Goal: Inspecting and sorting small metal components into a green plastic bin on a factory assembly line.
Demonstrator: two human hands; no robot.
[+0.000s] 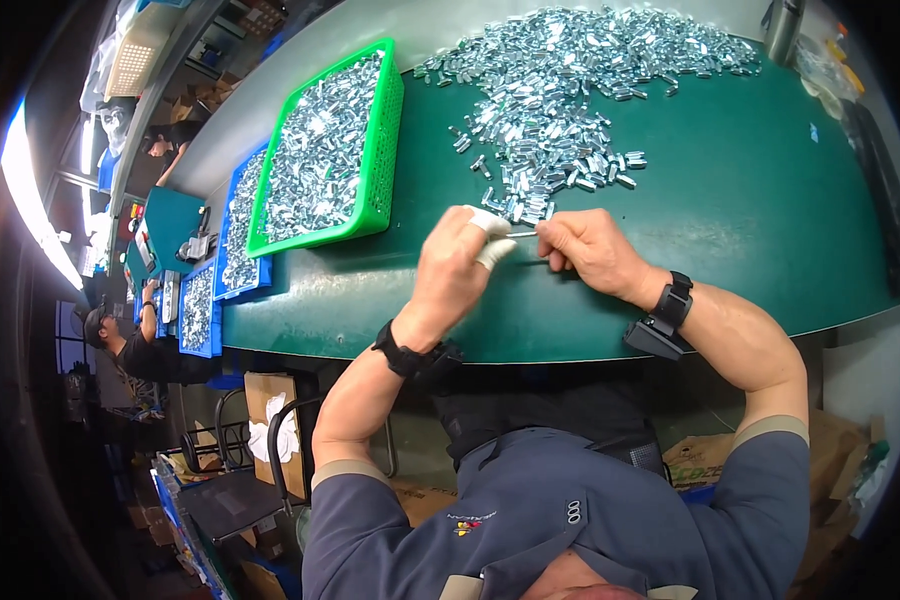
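My left hand (455, 265), with white covers on the thumb and a finger, is closed at the near edge of a heap of small shiny metal pieces (545, 130). Its fingertips hide whatever they pinch. My right hand (598, 252) is closed too, pinching one end of a thin metal rod (523, 235). The rod lies level between the two hands, and its other end reaches the left fingertips. Both hands are just above the green tabletop (450, 310), close to its front edge.
A green basket (385, 150) full of metal pieces stands left of the heap. Blue trays (210, 330) with more pieces lie beyond it. A metal flask (785, 30) is at the back right. Another person (120, 340) works at the far left. A chair (235, 505) is behind on the left.
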